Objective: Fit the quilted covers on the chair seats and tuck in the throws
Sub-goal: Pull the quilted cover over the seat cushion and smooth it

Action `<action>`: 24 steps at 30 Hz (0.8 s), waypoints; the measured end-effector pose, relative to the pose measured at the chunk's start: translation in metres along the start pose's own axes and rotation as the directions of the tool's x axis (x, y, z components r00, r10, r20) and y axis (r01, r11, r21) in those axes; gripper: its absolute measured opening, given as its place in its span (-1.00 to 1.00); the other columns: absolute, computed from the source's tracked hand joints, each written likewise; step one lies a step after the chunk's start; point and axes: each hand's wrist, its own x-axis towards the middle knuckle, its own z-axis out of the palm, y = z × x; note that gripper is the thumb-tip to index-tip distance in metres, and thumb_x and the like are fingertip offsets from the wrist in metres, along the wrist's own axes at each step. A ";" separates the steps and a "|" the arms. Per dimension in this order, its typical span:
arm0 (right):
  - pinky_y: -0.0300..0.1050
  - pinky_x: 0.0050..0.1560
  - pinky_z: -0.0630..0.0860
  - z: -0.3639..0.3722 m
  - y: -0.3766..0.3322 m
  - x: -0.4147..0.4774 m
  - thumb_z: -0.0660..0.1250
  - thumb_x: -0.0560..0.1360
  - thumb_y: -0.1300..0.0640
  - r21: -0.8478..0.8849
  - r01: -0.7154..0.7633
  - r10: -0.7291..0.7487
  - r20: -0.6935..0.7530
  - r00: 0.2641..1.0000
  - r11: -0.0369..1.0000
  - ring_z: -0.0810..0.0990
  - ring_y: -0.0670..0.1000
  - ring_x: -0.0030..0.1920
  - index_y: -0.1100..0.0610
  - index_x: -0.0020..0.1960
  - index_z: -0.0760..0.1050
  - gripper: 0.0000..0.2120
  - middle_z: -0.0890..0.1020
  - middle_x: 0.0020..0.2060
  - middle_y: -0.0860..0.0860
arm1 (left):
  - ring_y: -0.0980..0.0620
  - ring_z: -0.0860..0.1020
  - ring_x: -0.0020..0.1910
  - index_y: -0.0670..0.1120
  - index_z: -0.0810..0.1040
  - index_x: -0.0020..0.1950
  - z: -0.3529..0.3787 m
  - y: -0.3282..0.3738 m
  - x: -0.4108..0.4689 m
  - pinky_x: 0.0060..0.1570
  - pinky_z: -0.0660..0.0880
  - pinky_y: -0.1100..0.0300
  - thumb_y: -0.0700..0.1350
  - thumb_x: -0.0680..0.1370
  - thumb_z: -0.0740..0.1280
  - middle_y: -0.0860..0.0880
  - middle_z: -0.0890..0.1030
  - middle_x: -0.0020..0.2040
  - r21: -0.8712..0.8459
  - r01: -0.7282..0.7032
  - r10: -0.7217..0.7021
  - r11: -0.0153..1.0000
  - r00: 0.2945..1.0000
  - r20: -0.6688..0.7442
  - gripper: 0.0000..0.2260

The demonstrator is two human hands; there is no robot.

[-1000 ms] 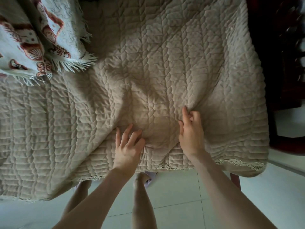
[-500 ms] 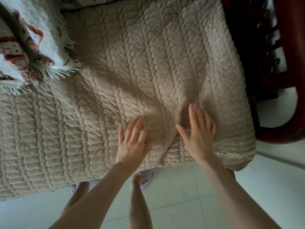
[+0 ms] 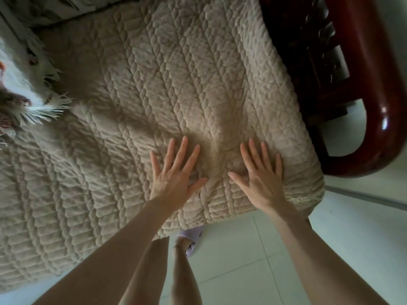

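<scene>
A beige quilted cover (image 3: 167,69) lies spread over the seat and hangs over its front edge, where a lace trim shows at the right corner. My left hand (image 3: 176,175) lies flat on the cover near the front edge, fingers straight and spread. My right hand (image 3: 262,175) rests flat beside it, a hand's width to the right, fingers straight too. A shallow crease runs between the two hands. A pale fringed throw (image 3: 24,93) with a reddish pattern lies on the cover at the far left, partly out of frame.
The chair's dark red wooden armrest (image 3: 374,106) curves down along the right side of the seat. Pale floor tiles (image 3: 253,249) lie below the front edge, with my legs and a light slipper (image 3: 191,238) standing on them.
One second ago both hands had curled fingers bunching the cover. They have since flattened out and slid forward, and the fold between them has flattened to a shallow crease.
</scene>
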 end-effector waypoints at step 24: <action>0.20 0.46 -0.04 0.002 0.062 -0.002 -0.09 0.43 -0.51 0.066 -0.125 0.122 0.041 0.992 0.990 -0.04 0.02 0.55 -0.18 0.55 -0.07 -0.22 -0.03 0.57 -0.03 | -0.24 0.00 0.53 0.08 0.01 0.57 -0.011 0.011 0.074 0.27 -0.03 -0.51 0.56 0.25 0.10 -0.07 0.01 0.58 0.096 -0.237 0.228 0.967 0.969 0.100 0.00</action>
